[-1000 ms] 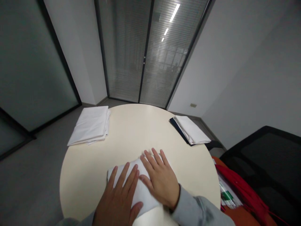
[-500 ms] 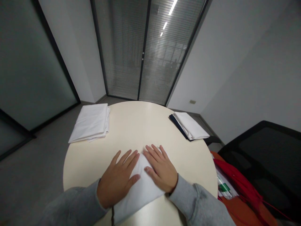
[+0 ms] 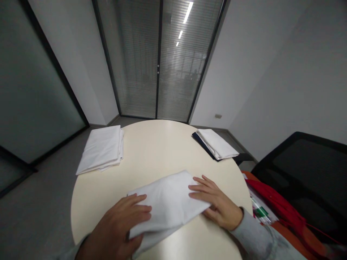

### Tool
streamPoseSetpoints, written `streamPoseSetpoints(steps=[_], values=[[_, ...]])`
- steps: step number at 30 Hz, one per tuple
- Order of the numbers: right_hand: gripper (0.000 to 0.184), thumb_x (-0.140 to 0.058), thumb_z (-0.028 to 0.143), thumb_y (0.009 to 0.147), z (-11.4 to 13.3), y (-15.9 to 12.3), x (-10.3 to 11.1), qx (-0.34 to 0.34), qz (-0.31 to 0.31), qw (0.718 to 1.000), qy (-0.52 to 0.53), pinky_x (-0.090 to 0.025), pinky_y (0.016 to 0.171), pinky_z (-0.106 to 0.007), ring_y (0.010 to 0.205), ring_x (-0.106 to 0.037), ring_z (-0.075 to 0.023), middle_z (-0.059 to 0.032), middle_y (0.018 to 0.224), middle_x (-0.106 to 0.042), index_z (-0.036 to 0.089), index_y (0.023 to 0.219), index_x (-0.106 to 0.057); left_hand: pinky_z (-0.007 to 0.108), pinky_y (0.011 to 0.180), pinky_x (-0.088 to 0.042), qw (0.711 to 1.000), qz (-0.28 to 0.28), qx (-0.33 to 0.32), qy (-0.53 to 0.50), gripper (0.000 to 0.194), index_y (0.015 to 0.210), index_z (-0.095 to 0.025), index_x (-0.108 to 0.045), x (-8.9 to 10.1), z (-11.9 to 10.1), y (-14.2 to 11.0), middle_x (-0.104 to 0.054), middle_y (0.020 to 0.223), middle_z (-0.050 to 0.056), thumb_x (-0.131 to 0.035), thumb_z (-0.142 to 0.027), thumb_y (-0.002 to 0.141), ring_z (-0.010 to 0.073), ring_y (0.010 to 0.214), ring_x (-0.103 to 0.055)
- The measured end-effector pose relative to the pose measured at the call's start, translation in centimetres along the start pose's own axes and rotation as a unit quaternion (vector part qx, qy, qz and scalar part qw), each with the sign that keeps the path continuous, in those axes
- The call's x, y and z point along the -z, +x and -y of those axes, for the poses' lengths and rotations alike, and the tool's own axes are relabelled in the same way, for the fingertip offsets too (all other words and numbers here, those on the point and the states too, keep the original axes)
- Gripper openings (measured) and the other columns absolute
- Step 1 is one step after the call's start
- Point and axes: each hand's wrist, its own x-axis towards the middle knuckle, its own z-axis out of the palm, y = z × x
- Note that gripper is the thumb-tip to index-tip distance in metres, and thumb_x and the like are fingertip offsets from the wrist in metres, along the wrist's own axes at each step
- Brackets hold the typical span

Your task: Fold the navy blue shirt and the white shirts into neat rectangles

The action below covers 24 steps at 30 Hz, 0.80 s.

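Observation:
A folded white cloth (image 3: 170,198) lies at the near part of the round table, slanting up to the right. At its left end is my left hand (image 3: 116,224), fingers over the top layer and thumb at the near edge, closed on the cloth. My right hand (image 3: 217,202) grips the right end, fingers on top and thumb tucked below the corner. A lower layer of the cloth shows under the near fold. The left hand's grip is partly hidden.
On the pale round table (image 3: 157,144), a stack of folded white cloth (image 3: 101,148) overhangs the left edge. Another folded white cloth (image 3: 217,142) rests on a dark blue piece (image 3: 204,144) at right. Beside the table, a black mesh chair (image 3: 303,173) holds a red item (image 3: 273,202).
My hands have moved apart, from lying flat on the cloth to its two ends. The cloth now shows wider and turned, with its near edge raised. The view has shifted slightly.

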Motion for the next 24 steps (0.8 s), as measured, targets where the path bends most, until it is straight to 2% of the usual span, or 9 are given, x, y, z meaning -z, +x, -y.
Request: streamPoseSetpoints(steps=[2, 5, 7, 10, 12, 14, 19, 22, 24], values=[[0.034, -0.057, 0.032, 0.098, -0.1, 1.5, 1.1, -0.009, -0.024, 0.998, 0.051, -0.026, 0.125, -0.059, 0.139, -0.054, -0.0293, -0.0077, 0.130, -0.072, 0.029, 0.130, -0.067, 0.028, 0.089, -0.058, 0.992, -0.009, 0.102, -0.078, 0.021, 0.108, -0.029, -0.077, 1.3, 0.5, 1.9, -0.081, 0.105, -0.001, -0.061, -0.038, 0.098, 0.0205, 0.099, -0.075], [0.029, -0.054, 0.044, 0.102, -0.8, 5.1, 2.9, -0.123, -0.091, 0.982, 0.110, -0.052, 0.105, -0.047, 0.107, -0.071, -0.0266, -0.0071, 0.109, -0.076, 0.024, 0.115, -0.070, 0.024, 0.065, -0.052, 0.957, -0.043, 0.246, -0.144, 0.040, 0.085, -0.022, -0.073, 2.3, 3.4, 6.8, -0.074, 0.077, -0.001, -0.051, -0.050, 0.102, 0.0164, 0.070, -0.067], [0.036, -0.056, 0.049, 0.099, -2.0, 8.2, 3.6, -0.206, -0.143, 0.962, 0.111, -0.058, 0.087, -0.041, 0.094, -0.071, -0.0256, -0.0085, 0.108, -0.075, 0.021, 0.120, -0.066, 0.026, 0.068, -0.051, 0.948, -0.089, 0.277, -0.131, 0.042, 0.082, -0.019, -0.069, 2.1, 6.8, 10.6, -0.072, 0.077, 0.001, -0.051, -0.053, 0.100, 0.0182, 0.074, -0.065], [0.058, -0.058, 0.046, 0.094, -3.7, 11.8, 3.3, -0.231, -0.233, 0.944, 0.035, -0.054, 0.099, -0.051, 0.114, -0.066, -0.0314, -0.0176, 0.136, -0.063, 0.018, 0.144, -0.050, 0.032, 0.085, -0.054, 0.936, -0.133, 0.310, -0.098, 0.029, 0.112, -0.018, -0.067, 0.6, 11.7, 14.6, -0.074, 0.105, 0.007, -0.056, -0.039, 0.095, 0.0224, 0.094, -0.068], [0.066, -0.059, 0.043, 0.093, -3.9, 12.4, 2.5, -0.207, -0.253, 0.944, -0.049, -0.043, 0.112, -0.057, 0.137, -0.050, -0.0353, -0.0205, 0.154, -0.047, 0.017, 0.152, -0.043, 0.038, 0.104, -0.050, 0.940, -0.155, 0.300, -0.054, 0.040, 0.130, -0.018, -0.060, -0.7, 13.5, 14.9, -0.066, 0.132, 0.012, -0.057, -0.031, 0.092, 0.0254, 0.118, -0.064], [0.061, -0.059, 0.041, 0.095, -3.1, 11.3, 1.3, -0.172, -0.218, 0.954, -0.109, -0.037, 0.117, -0.058, 0.145, -0.041, -0.0350, -0.0188, 0.159, -0.043, 0.018, 0.150, -0.046, 0.043, 0.117, -0.041, 0.954, -0.149, 0.259, -0.004, 0.042, 0.133, -0.019, -0.057, -1.7, 13.7, 13.5, -0.058, 0.146, 0.013, -0.055, -0.031, 0.093, 0.0271, 0.134, -0.054], [0.046, -0.060, 0.040, 0.098, 1.7, 6.7, -2.6, -0.120, -0.064, 0.981, -0.140, -0.029, 0.121, -0.055, 0.139, -0.047, -0.0315, -0.0130, 0.147, -0.058, 0.021, 0.140, -0.057, 0.046, 0.118, -0.039, 0.988, 0.026, 0.142, 0.058, 0.054, 0.143, -0.024, -0.055, -2.6, 11.8, 9.4, -0.054, 0.154, 0.010, -0.063, -0.038, 0.091, 0.0288, 0.142, -0.048], [0.060, -0.065, 0.041, 0.094, 3.2, 6.4, -3.6, -0.139, -0.041, 0.977, -0.159, -0.018, 0.123, -0.061, 0.141, -0.044, -0.0344, -0.0142, 0.150, -0.056, 0.019, 0.148, -0.051, 0.049, 0.122, -0.031, 0.986, 0.063, 0.098, 0.116, 0.069, 0.152, -0.026, -0.048, -2.6, 11.6, 10.3, -0.042, 0.164, 0.008, -0.069, -0.035, 0.087, 0.0304, 0.150, -0.037], [0.068, -0.068, 0.045, 0.092, 2.8, 7.7, -3.4, -0.173, -0.029, 0.973, -0.152, -0.025, 0.118, -0.060, 0.138, -0.045, -0.0350, -0.0161, 0.151, -0.054, 0.018, 0.150, -0.047, 0.047, 0.121, -0.032, 0.985, 0.083, 0.079, 0.127, 0.061, 0.148, -0.028, -0.053, -2.8, 11.9, 12.2, -0.051, 0.158, 0.006, -0.067, -0.033, 0.089, 0.0297, 0.146, -0.044]])
